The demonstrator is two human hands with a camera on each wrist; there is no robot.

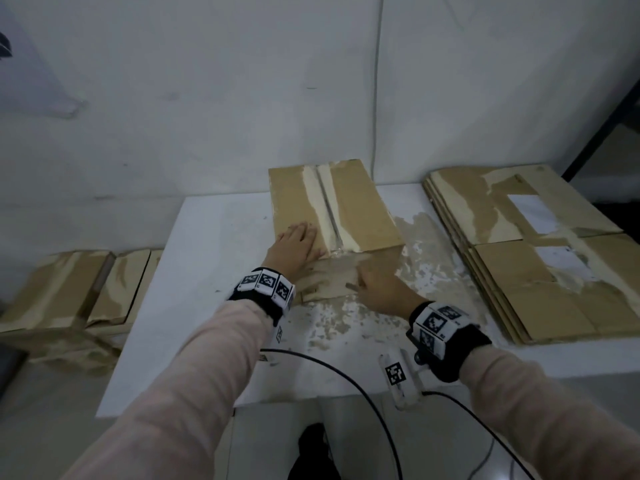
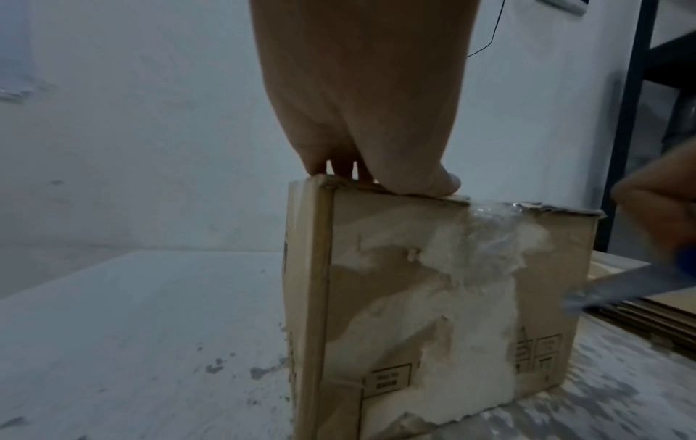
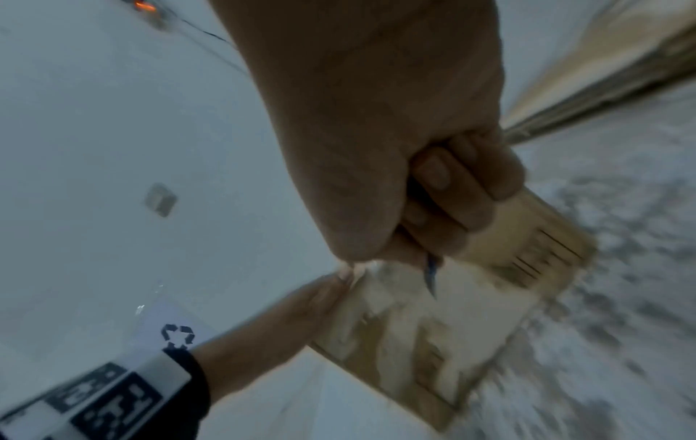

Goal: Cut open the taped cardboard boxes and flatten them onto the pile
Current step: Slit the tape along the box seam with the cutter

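A taped cardboard box (image 1: 346, 209) stands upright mid-table, its top seam covered in torn pale tape. My left hand (image 1: 298, 242) lies flat on the top's near left corner, fingers straight; in the left wrist view the fingers (image 2: 376, 166) press on the top edge of the box (image 2: 433, 297). My right hand (image 1: 377, 289) is in front of the box's near face. In the right wrist view this hand (image 3: 395, 148) is a fist around a blue-handled knife (image 3: 431, 277), blade tip pointing at the box (image 3: 414, 342). The blade (image 2: 621, 285) is just right of the box.
A pile of flattened boxes (image 1: 540, 258) lies on the right of the white table (image 1: 214, 306). Other taped boxes (image 1: 69, 289) sit lower down at the left. A black cable (image 1: 346, 372) loops over the table's near edge. A dark rack post (image 1: 602, 123) stands at the far right.
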